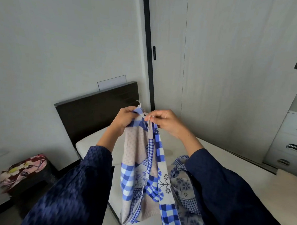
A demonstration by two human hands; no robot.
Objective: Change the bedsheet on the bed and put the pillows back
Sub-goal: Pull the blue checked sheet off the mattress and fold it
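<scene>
**Condition, left to right**

- Floral bundle: rests on a dark stand beside the bed. It cannot be told whether this is a pillow or folded cloth.
- Left grip: fingers curled round the top edge of the blue checked bedsheet, raised in front of the headboard.
- Bedsheet: hangs bunched from both grips, with its lower folds lying on the bare mattress.
- Right grip: thumb and fingers pinch the same edge, just beside the left grip.

**Likely faults**

1. Twisted spread. Cause: both grips sit close together on bunched fabric. Following the wrong hem outward would probably lay the sheet crooked or turned sideways.
2. Lost hem. Cause: the right grip is only a light pinch. A hard shake could pull the edge free and drop the sheet in a heap.
3. Slide to the floor. Cause: the hanging folds lie near the mattress's left edge.
</scene>
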